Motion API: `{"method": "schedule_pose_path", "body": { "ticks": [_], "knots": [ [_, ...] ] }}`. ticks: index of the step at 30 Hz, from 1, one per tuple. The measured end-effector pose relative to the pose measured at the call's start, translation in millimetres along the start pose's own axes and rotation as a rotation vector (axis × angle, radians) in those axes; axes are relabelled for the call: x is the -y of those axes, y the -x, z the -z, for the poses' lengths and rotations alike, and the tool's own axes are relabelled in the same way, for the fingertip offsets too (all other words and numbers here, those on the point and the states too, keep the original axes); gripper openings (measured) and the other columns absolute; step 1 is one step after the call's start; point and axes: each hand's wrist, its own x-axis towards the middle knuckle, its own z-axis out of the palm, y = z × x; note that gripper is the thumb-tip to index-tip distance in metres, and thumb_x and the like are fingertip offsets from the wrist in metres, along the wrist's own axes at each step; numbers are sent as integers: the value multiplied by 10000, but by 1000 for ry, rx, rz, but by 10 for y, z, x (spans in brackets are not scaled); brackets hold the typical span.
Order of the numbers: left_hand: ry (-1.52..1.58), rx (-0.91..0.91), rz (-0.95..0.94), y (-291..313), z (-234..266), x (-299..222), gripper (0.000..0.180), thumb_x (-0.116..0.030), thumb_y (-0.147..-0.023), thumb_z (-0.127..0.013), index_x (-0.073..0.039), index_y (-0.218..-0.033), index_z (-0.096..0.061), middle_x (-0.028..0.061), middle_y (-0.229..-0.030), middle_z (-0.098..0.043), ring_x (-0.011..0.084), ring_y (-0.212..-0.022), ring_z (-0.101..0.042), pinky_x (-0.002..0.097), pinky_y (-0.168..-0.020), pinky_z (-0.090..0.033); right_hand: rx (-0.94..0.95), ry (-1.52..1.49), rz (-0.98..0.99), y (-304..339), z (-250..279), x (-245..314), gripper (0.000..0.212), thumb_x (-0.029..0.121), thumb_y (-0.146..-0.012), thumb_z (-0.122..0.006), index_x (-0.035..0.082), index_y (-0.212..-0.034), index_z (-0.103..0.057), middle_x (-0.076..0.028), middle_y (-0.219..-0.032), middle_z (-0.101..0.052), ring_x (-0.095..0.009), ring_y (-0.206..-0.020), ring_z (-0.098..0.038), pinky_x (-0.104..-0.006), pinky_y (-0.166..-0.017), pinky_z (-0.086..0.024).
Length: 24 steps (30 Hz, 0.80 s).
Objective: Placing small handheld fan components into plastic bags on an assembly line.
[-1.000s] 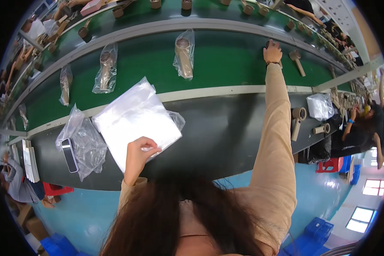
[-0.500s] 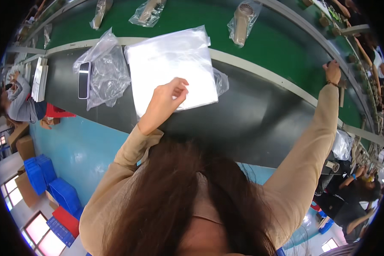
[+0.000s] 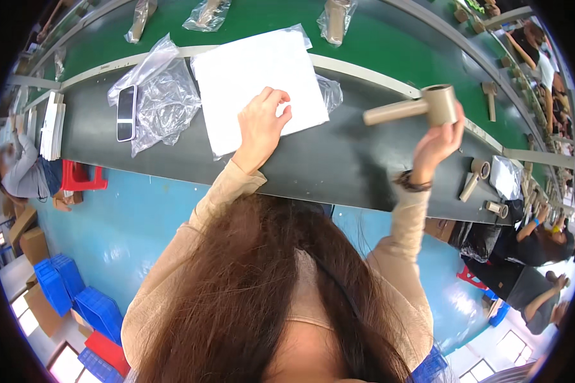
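My right hand grips a beige handheld fan by its short round head, above the right part of the dark work surface. The fan's handle points left. Over the near edge of a stack of flat clear plastic bags, which looks white in the glare, is my left hand. Its fingers are loosely curled, with a gap between thumb and forefinger and nothing in them. Whether this hand touches the stack, I cannot tell. Crumpled clear bags lie left of the stack.
A phone rests by the crumpled bags. Several bagged fans, one a bagged fan, lie on the green conveyor belt. Unbagged fans, including one fan, lie at right. Other people work at both ends; a red stool stands at left.
My right hand has come back from the far right of the belt with a fan in it. My left hand has shifted slightly right, its fingers more apart. The bagged fans have moved left.
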Motion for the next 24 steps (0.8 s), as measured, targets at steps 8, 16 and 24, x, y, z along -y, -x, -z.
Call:
{"method": "schedule_pose_path", "body": {
  "ticks": [8, 16, 24],
  "knots": [
    [444, 154, 40, 20, 61, 23, 182, 34, -828, -552, -62, -979, -588, 101, -917, -641, 279, -810, -653, 355, -667, -505, -185, -127, -225, 820, -445, 109, 567, 292, -872, -509, -52, -1315, -423, -200, -1238, -549, -324, -1113, -587, -429, -884, -520],
    [92, 152, -79, 66, 88, 36, 129, 3, -852, -555, -57, -959, -592, 96, -851, -640, 234, -758, -659, 335, -667, -509, -164, -66, -248, 1021, -288, 68, 551, 289, -885, -528, -38, -1314, -422, -196, -1248, -542, -328, -1099, -599, -442, -861, -545],
    [170, 37, -42, 118, -9, 26, 137, -41, -798, -682, -50, -916, -612, 90, -891, -636, 233, -713, -642, 330, -646, -511, -221, -152, -246, 1164, -364, 56, 540, 242, -862, -573, -20, -1314, -438, -160, -1251, -514, -278, -1101, -574, -395, -853, -535]
  ]
}}
